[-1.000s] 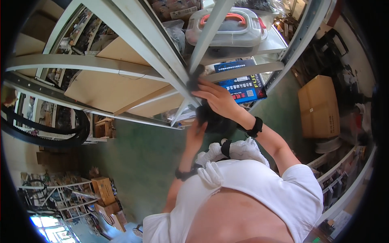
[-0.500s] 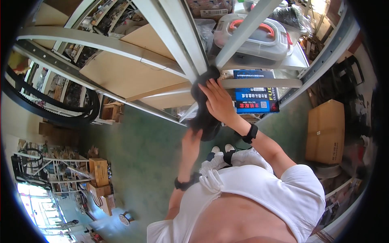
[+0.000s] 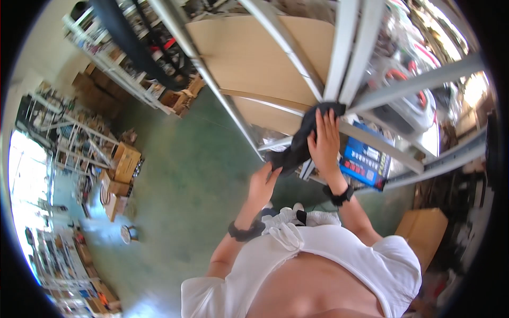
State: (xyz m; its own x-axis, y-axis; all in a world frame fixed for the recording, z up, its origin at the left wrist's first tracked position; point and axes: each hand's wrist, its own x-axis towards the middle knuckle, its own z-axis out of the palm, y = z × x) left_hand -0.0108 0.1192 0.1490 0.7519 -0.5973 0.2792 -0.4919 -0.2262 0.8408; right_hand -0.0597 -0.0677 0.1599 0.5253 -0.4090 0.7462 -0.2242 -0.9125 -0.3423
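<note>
My right hand (image 3: 324, 137) presses a black cloth (image 3: 297, 146) against a grey metal shelf upright (image 3: 347, 58), the cloth wrapped round the post under my palm. The cloth's loose end hangs down to the left. My left hand (image 3: 263, 183) holds that lower end, fingers pinched on it. Both wrists wear dark bands. A blue box (image 3: 366, 161) lies on the low shelf just right of my right hand.
A bare wooden shelf board (image 3: 265, 58) fills the rack above. A white case with red handles (image 3: 408, 106) stands on the shelf at right. A cardboard box (image 3: 424, 230) sits on the green floor (image 3: 185, 180). More racks and boxes (image 3: 119, 164) stand at left.
The view has swung to the right and closer to the rack. My right hand with the cloth stays on the upright, slightly higher; my left hand has come up to the cloth's hanging end.
</note>
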